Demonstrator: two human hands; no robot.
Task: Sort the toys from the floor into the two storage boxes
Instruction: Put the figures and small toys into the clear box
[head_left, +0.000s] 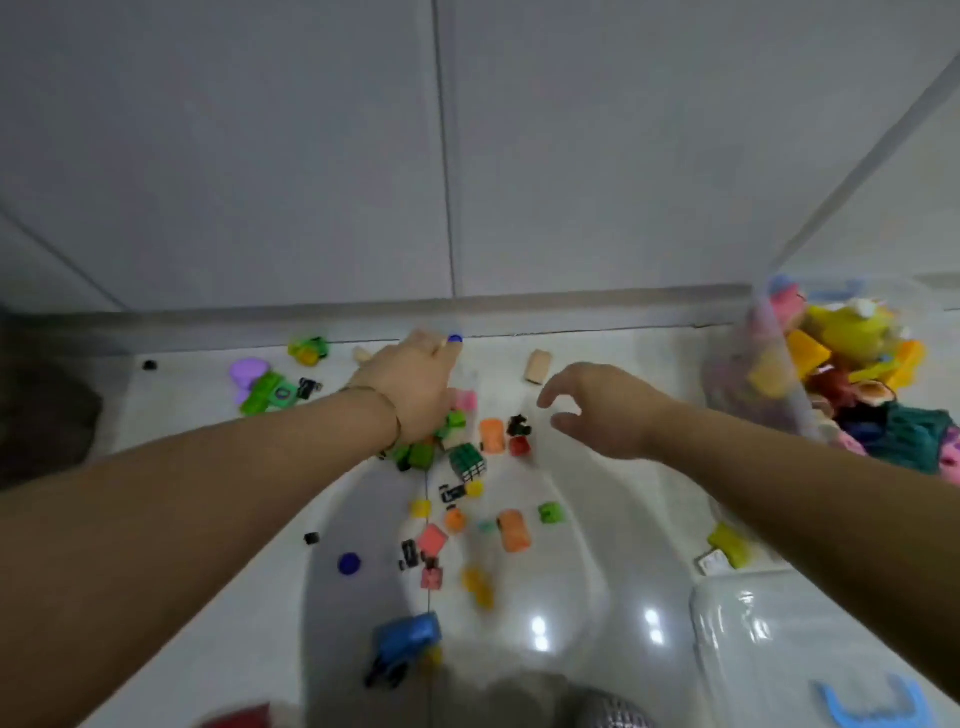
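Toys (511, 530) lie scattered over the floor (597, 519) in the middle of the frame, among them a puzzle cube (467, 462), a blue truck (408, 642) at the bottom and a purple piece (249, 371) at the left. The full storage box (748, 374) at the right edge already holds a heap of them. The second box (769, 649) at the lower right is clear plastic; I cannot tell what it contains. The left hand (415, 384) reaches down over green blocks (421, 452), back to the camera, and its grip cannot be made out. The right hand (597, 410) hovers with fingers spread, holding nothing. By my judgement the sorting is partway done, with dozens of small pieces left.
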